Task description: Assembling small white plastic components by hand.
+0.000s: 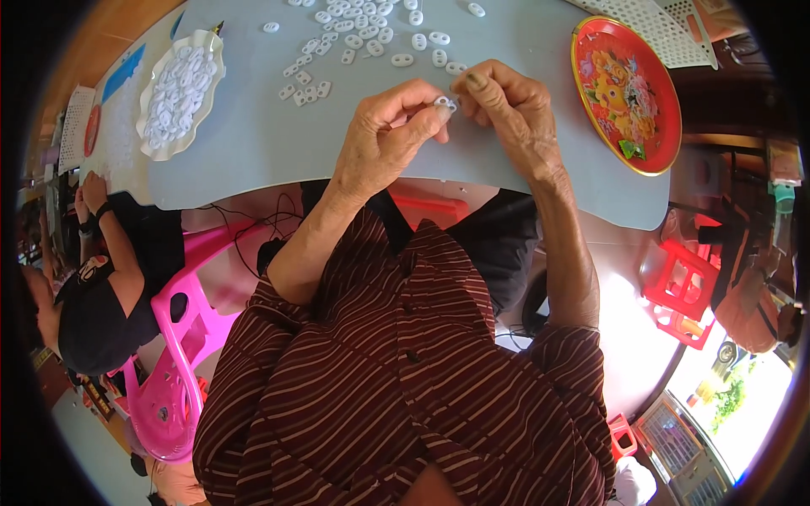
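Between thumb and forefinger, my left hand [384,135] pinches a small white two-holed plastic piece [447,104]. My right hand [513,108] is just right of it, thumb and fingertips pressed together; whatever they hold is too small to make out. Both hands are over the near part of the grey table [278,143]. Beyond them many loose white two-holed pieces [369,32] lie scattered, some close to my right fingertips. A scalloped white dish [218,71] at the left is heaped with similar white pieces [180,94].
A round red tray [673,118] with a floral picture lies at the table's right edge. Behind it stands a perforated white basket [654,38]. To my left, a person in black [110,295] sits near a pink plastic chair [181,337]. Red stools [683,282] stand at the right.
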Available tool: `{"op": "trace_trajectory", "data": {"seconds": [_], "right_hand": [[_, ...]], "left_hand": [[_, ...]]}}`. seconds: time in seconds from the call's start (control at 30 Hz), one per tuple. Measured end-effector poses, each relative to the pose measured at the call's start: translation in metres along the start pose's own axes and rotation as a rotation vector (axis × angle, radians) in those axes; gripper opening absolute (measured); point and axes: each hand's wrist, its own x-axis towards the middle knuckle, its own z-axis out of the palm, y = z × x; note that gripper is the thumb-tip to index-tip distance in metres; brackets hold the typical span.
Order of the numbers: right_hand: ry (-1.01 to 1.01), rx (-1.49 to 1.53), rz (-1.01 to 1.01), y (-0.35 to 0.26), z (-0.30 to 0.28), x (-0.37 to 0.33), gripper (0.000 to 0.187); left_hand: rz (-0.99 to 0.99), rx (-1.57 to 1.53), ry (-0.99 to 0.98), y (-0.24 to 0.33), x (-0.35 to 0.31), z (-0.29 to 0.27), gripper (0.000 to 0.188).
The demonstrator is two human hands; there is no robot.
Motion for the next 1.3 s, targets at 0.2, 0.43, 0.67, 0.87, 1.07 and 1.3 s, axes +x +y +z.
{"op": "trace_trajectory", "data": {"seconds": [0.2, 0.43, 0.67, 0.87, 1.07, 1.3], "right_hand": [[0.008, 0.053, -0.047, 0.002, 0.005, -0.004, 0.020], [0.089, 0.057, -0.057, 0.002, 0.013, -0.007, 0.015], [0.060, 0.177, -0.071, 0.003, 0.016, -0.007, 0.013], [0.060, 0.125, -0.092, 0.010, 0.016, -0.008, 0.010], [0.151, 0.143, -0.041, 0.006, 0.016, -0.009, 0.007], [0.176, 0.100, -0.091, 0.011, 0.018, -0.008, 0.009]], "left_hand": [[0.034, 0.040, -0.003, -0.001, 0.000, 0.000, 0.014], [0.020, 0.013, -0.004, 0.002, 0.002, 0.003, 0.016], [0.068, -0.001, 0.038, 0.002, -0.002, 0.001, 0.018], [0.040, 0.132, 0.087, 0.009, -0.005, -0.004, 0.012], [0.491, 1.027, 0.162, 0.015, 0.030, -0.037, 0.012], [0.397, 1.213, -0.047, 0.006, 0.040, -0.035, 0.012]]}}
